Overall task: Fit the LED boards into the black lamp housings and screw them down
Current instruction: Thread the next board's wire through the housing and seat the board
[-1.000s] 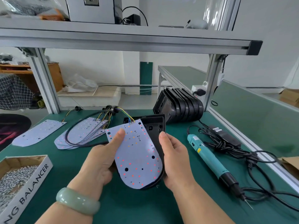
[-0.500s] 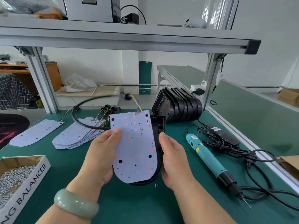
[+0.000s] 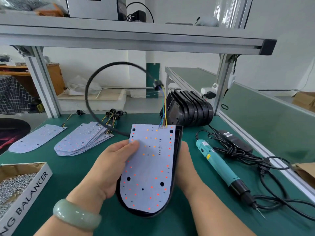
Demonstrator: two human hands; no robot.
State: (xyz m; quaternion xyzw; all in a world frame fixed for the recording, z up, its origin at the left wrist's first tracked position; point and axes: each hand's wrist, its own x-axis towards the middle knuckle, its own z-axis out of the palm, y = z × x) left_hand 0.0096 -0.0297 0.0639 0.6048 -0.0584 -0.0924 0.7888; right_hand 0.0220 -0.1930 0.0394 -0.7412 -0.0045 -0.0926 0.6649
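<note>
One LED board (image 3: 150, 167) lies on its black housing (image 3: 177, 143), seemingly unseated; left hand (image 3: 109, 169) pinches it; right hand (image 3: 186, 166) fingers hidden; screwdriver (image 3: 219, 166) untouched; spare boards (image 3: 81, 140) wait.

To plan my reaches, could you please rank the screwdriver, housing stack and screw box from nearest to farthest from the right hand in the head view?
1. Screwdriver, just right of the right hand.
2. Housing stack, behind it, farther back.
3. Screw box, far left, past the left hand.
</note>
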